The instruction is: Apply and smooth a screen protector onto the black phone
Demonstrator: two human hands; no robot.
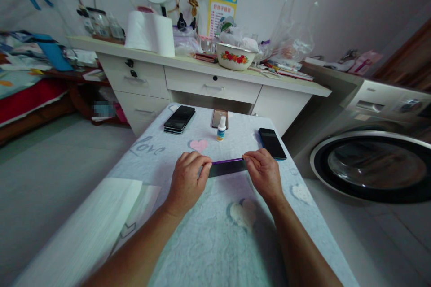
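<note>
Between my two hands is a smartphone with a dark face and a purple edge, tilted so that the edge is uppermost. My left hand pinches its left end between thumb and fingers. The right end is gripped the same way by my right hand. Beyond the phone stands a small white spray bottle with a blue and yellow label. A brown-edged phone case lies just behind that bottle. Another dark phone rests to the right, past my right hand.
A stack of phones sits at the table's far left corner. White folded sheets lie along the left side of the patterned tablecloth. Behind stands a white desk bearing a flowered bowl; a washing machine is at right.
</note>
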